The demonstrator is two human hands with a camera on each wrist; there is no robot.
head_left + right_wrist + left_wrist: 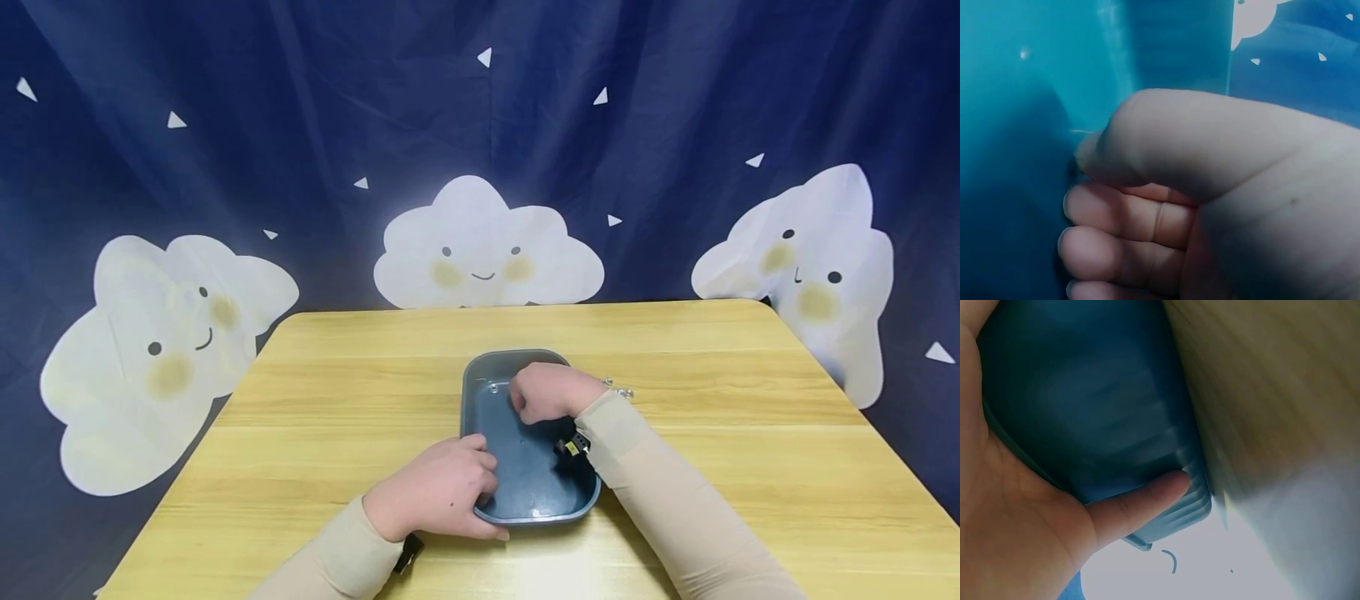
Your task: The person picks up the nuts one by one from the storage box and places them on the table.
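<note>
A dark blue-green rectangular tray (525,475) with rounded corners stands on the wooden table. At its near left corner, my left hand (442,487) grips the rim, fingers over the inside and thumb along the outer wall, as the left wrist view shows with the tray wall (1116,425). My right hand (551,392) reaches down inside the far part of the tray. Its fingers (1141,212) are curled, with the thumb bent down close to the tray floor (1016,112). Whether anything is between thumb and forefinger is hidden. A tiny clear piece (493,387) lies in the tray left of that hand.
Several small clear, shiny pieces (624,392) lie on the table just right of the tray, beside the right sleeve. The wooden table (337,375) reaches back to a dark blue curtain (420,100) printed with white clouds.
</note>
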